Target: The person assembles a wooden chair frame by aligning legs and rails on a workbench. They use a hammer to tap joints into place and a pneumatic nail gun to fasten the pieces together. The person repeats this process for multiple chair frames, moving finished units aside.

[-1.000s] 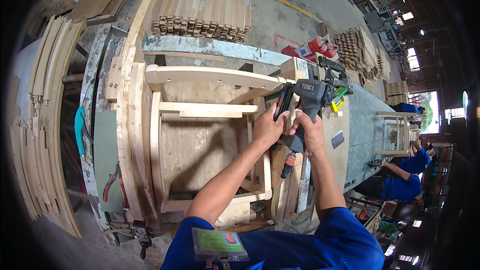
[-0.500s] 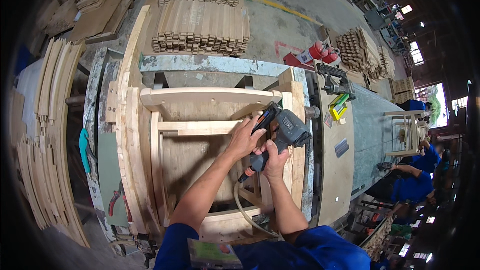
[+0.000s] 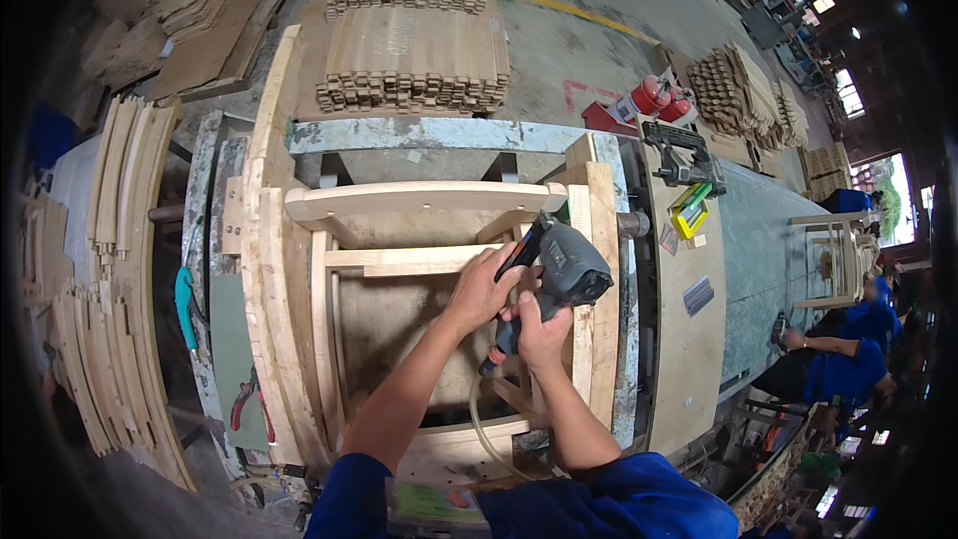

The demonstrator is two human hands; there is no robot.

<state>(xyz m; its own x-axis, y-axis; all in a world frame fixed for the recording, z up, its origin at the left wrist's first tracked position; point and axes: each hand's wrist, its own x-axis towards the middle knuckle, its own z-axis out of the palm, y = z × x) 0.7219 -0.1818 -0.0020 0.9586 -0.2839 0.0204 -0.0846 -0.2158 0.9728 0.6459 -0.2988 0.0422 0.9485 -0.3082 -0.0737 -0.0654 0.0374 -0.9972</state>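
Note:
My right hand (image 3: 544, 334) is wrapped around the handle of a grey and black pneumatic nail gun (image 3: 573, 268). With its fingers at the dark magazine, my left hand (image 3: 481, 289) grips the same tool from the left side. An air hose (image 3: 477, 419) curves down from the handle toward my body. The gun's nose lies over the right end of a curved top rail of a pale wooden chair frame (image 3: 419, 200). A crossrail (image 3: 409, 260) runs below that rail. My hands and the gun hide the frame's right-hand joints.
Thick wooden jig beams (image 3: 604, 269) flank the frame on a painted metal bench (image 3: 419, 135). Red-handled pliers (image 3: 242, 404) and a teal-handled tool (image 3: 186, 304) lie at left. Another nail gun (image 3: 682, 155) and a yellow box (image 3: 690, 220) sit at right. Co-workers (image 3: 843, 364) stand farther right.
The nail gun tilts slightly differently, its body turned a little and sitting slightly lower. Both hands keep their hold on it. The whole view has shifted a little right and down.

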